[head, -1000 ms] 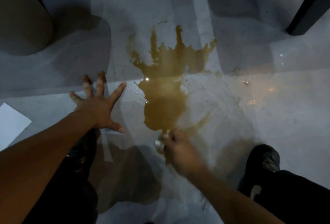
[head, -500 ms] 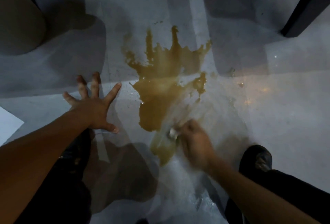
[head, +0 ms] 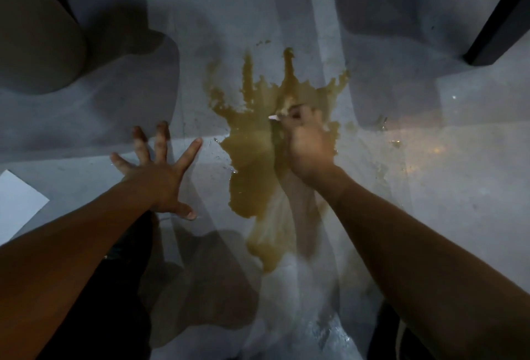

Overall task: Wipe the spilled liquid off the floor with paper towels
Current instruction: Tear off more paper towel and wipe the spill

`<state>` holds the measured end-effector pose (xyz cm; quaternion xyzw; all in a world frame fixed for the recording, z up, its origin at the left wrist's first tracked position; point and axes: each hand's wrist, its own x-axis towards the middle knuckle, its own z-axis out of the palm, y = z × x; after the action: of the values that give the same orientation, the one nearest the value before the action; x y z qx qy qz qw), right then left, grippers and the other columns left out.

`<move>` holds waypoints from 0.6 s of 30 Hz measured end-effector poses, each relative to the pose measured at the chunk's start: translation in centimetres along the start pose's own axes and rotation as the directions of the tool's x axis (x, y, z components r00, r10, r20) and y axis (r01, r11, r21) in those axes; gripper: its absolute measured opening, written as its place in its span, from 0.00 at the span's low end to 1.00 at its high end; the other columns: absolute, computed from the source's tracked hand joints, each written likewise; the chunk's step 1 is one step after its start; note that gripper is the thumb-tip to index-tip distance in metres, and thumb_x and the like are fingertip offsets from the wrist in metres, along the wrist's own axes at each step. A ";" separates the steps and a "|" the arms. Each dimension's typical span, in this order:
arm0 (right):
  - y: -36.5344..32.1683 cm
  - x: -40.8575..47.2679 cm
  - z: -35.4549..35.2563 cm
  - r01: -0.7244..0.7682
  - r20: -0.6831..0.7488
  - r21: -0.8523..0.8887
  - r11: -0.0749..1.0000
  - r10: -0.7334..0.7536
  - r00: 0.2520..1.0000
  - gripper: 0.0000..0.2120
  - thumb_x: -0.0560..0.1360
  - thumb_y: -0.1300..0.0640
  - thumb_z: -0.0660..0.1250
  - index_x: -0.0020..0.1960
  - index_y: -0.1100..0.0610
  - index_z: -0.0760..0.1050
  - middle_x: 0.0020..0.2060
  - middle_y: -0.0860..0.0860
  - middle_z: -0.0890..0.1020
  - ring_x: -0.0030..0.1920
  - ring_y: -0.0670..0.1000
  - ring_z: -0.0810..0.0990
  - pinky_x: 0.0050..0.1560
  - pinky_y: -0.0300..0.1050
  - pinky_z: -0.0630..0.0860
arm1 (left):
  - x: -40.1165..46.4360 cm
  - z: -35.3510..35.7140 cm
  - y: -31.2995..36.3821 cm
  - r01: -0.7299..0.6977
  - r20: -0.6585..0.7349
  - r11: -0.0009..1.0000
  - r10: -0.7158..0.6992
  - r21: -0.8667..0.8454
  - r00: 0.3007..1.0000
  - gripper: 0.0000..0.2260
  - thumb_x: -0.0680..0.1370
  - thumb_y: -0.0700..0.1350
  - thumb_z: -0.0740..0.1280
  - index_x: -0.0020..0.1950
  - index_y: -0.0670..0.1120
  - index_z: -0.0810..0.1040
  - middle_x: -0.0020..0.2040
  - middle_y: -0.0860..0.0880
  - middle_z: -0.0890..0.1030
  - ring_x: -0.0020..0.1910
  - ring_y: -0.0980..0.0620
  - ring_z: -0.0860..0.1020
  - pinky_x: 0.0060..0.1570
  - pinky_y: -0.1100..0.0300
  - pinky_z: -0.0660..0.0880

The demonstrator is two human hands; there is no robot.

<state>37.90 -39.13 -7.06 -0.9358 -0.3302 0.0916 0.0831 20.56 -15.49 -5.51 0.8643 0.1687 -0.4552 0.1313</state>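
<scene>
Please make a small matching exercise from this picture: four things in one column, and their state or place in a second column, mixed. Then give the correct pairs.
Things:
1. left hand
2. right hand
3. spilled liquid
4. white sheet

States or places:
A. brown puddle in the middle of the floor
B. at the left edge of the view
C. fingers spread flat on dry floor
D. closed on a wet paper towel, on the puddle

Pairs: 1-C, 2-D, 3-A, 4-B

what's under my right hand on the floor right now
Your right hand presses down in the brown spill on the grey floor. A scrap of wadded paper towel pokes out past the fingers; the rest of it is hidden beneath the hand.
</scene>
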 end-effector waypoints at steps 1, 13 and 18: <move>-0.5 -0.9 0.6 0.079 0.089 -0.048 0.996 -0.075 0.993 0.20 0.76 0.58 0.66 0.68 0.53 0.74 0.64 0.57 0.71 0.63 0.60 0.68 0.61 0.52 0.74 | 0.0 0.0 0.0 0.003 0.003 1.000 -0.003 -0.004 1.000 0.71 0.54 0.75 0.77 0.66 0.70 0.16 0.70 0.44 0.14 0.72 0.27 0.23 0.65 0.17 0.42; -0.2 0.6 -0.8 -0.014 0.086 0.050 0.999 0.010 0.996 0.15 0.79 0.53 0.65 0.65 0.53 0.77 0.63 0.55 0.73 0.64 0.57 0.70 0.61 0.52 0.73 | 0.8 0.8 -0.3 0.006 -0.035 1.000 -0.006 -0.003 0.999 0.71 0.54 0.74 0.78 0.66 0.70 0.16 0.68 0.44 0.12 0.71 0.27 0.22 0.65 0.16 0.43; -1.1 0.5 -0.1 0.284 0.263 -0.109 0.952 -0.248 0.932 0.12 0.78 0.62 0.64 0.58 0.54 0.81 0.62 0.51 0.75 0.64 0.56 0.72 0.57 0.50 0.75 | 1.2 1.2 -0.3 0.010 -0.067 1.000 -0.010 -0.001 0.998 0.71 0.55 0.75 0.77 0.66 0.70 0.16 0.69 0.43 0.13 0.70 0.27 0.21 0.65 0.16 0.43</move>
<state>37.67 -37.99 -6.82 -0.8670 -0.4679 0.1708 -0.0152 20.17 -15.43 -7.20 0.8781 0.1776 -0.4266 0.1238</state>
